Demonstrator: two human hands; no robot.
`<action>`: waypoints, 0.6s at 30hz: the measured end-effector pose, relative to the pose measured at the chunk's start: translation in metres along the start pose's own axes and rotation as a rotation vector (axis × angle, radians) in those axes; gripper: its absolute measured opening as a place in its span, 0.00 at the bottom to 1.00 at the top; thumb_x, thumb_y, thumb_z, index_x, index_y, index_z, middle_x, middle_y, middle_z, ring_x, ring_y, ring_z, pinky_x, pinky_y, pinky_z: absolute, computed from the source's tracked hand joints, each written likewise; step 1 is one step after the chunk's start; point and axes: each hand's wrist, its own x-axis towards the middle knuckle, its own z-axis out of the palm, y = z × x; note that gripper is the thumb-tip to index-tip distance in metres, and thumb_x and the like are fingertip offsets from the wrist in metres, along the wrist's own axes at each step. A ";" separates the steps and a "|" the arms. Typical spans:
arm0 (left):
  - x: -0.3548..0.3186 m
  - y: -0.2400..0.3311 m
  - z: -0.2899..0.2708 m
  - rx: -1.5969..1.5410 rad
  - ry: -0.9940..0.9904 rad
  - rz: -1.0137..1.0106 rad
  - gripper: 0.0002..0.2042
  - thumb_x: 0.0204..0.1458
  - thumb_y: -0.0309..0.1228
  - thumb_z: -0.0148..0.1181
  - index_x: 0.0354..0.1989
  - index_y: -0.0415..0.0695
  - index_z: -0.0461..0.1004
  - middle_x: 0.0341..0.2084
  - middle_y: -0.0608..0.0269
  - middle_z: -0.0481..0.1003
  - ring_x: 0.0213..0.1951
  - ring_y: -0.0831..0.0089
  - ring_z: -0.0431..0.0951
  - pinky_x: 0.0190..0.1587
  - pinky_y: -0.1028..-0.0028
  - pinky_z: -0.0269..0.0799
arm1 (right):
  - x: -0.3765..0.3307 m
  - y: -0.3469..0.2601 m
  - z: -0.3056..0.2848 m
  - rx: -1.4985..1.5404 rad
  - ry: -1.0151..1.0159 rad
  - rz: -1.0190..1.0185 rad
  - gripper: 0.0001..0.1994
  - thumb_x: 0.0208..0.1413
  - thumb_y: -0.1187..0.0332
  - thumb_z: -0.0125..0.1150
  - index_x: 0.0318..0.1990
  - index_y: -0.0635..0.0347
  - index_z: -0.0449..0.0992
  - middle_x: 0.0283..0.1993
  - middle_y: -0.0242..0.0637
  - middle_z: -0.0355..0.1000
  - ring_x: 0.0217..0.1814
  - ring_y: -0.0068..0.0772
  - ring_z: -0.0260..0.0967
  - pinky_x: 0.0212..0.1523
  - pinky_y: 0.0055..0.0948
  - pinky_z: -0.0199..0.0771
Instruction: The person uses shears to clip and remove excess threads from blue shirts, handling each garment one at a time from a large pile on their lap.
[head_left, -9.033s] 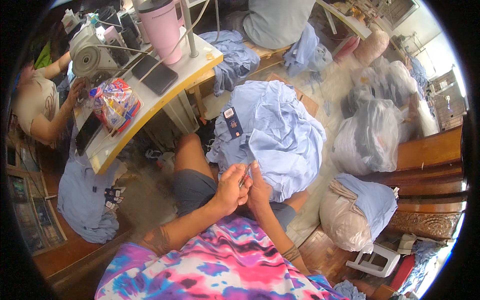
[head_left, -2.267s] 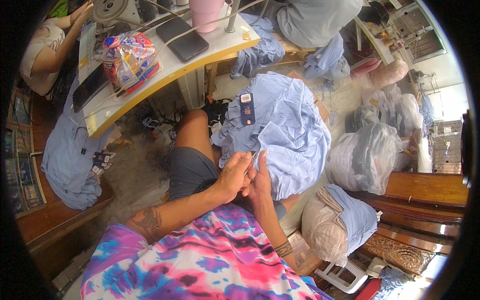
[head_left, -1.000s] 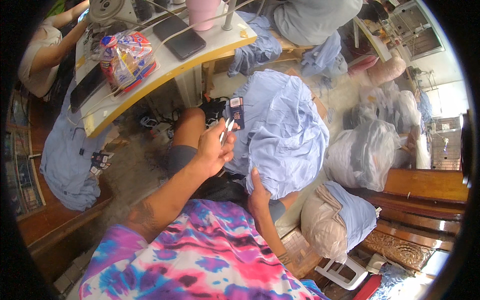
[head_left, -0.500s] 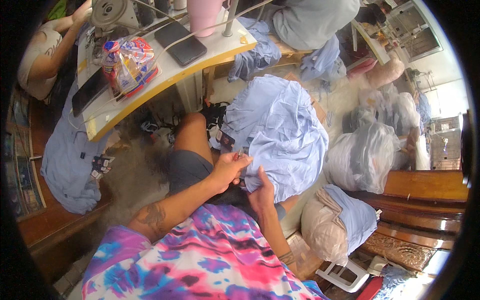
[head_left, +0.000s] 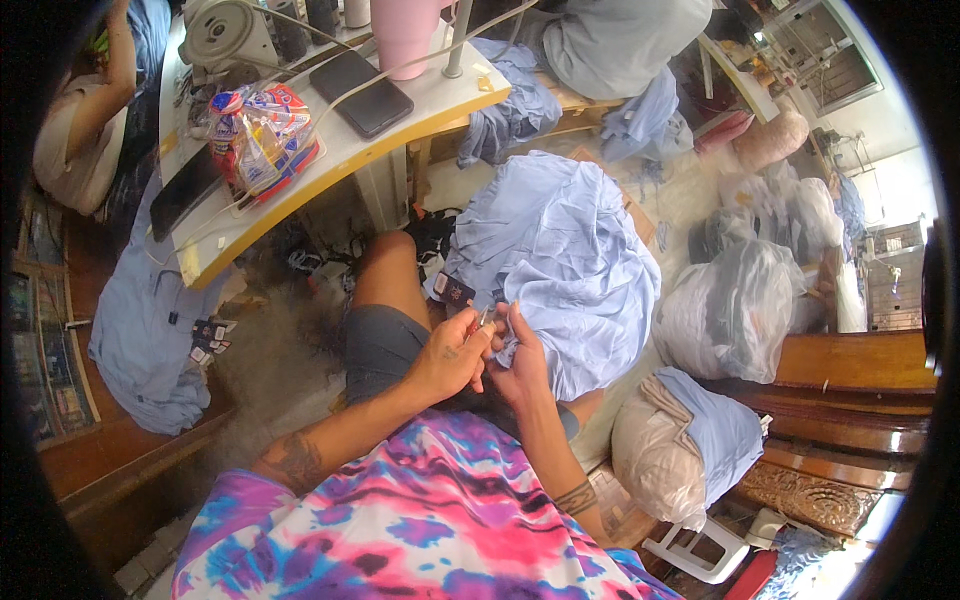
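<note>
Gripping snips (head_left: 486, 316): left hand (head_left: 450, 354), centre of frame | right hand (head_left: 524, 364) just beside, pinching cloth (head_left: 580, 270) by its near edge | cloth heaped above and right of grip | tag (head_left: 455, 291) at its left edge | phone (head_left: 362, 92), upper left

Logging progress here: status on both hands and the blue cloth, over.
Left hand holding small snips. Right hand at blue cloth's near edge. Dark tag just beyond left hand.

A blue cloth heap (head_left: 570, 250) blocked the way ahead of the left hand (head_left: 446, 356) and right hand (head_left: 524, 366). Leftward, past the knee (head_left: 387, 272), room opened over the floor (head_left: 270, 370) below the counter (head_left: 447, 98); rightward, plastic bags (head_left: 725, 315) crowded the heap.
</note>
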 end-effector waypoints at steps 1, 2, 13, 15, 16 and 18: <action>0.000 -0.001 0.001 0.020 0.008 0.003 0.12 0.70 0.36 0.50 0.43 0.38 0.68 0.26 0.63 0.74 0.16 0.82 0.68 0.16 0.77 0.68 | 0.002 0.000 -0.003 0.051 -0.022 0.021 0.20 0.71 0.50 0.55 0.54 0.58 0.74 0.26 0.23 0.61 0.25 0.21 0.57 0.28 0.26 0.64; 0.001 0.000 0.001 0.040 0.016 0.006 0.12 0.70 0.36 0.49 0.43 0.38 0.69 0.26 0.63 0.74 0.17 0.81 0.69 0.16 0.77 0.67 | 0.006 0.001 -0.011 0.102 -0.045 0.043 0.20 0.71 0.50 0.54 0.56 0.58 0.73 0.26 0.24 0.61 0.25 0.21 0.58 0.28 0.26 0.64; 0.019 -0.033 0.002 0.286 0.082 0.160 0.10 0.67 0.32 0.48 0.41 0.37 0.69 0.25 0.63 0.75 0.22 0.77 0.72 0.24 0.73 0.68 | 0.010 0.016 -0.021 -0.033 0.010 0.005 0.18 0.72 0.49 0.53 0.53 0.51 0.76 0.22 0.20 0.58 0.21 0.18 0.56 0.23 0.23 0.58; 0.019 -0.029 0.004 0.268 0.057 0.151 0.10 0.67 0.32 0.48 0.41 0.36 0.68 0.28 0.59 0.77 0.26 0.73 0.76 0.29 0.71 0.71 | 0.010 0.016 -0.023 -0.022 0.011 0.004 0.17 0.72 0.49 0.53 0.53 0.50 0.77 0.22 0.19 0.57 0.20 0.18 0.56 0.23 0.23 0.57; 0.020 -0.030 0.003 0.271 0.043 0.143 0.10 0.66 0.31 0.47 0.41 0.34 0.68 0.29 0.56 0.79 0.29 0.69 0.79 0.33 0.68 0.74 | 0.009 0.017 -0.022 -0.028 0.014 0.001 0.17 0.72 0.49 0.53 0.53 0.50 0.77 0.22 0.19 0.57 0.20 0.17 0.55 0.23 0.22 0.57; 0.021 -0.031 0.000 0.290 0.030 0.137 0.10 0.66 0.30 0.47 0.41 0.33 0.67 0.31 0.53 0.80 0.32 0.65 0.82 0.37 0.66 0.77 | 0.008 0.017 -0.020 -0.040 0.019 -0.005 0.18 0.71 0.48 0.54 0.53 0.50 0.77 0.22 0.19 0.57 0.21 0.17 0.54 0.23 0.22 0.56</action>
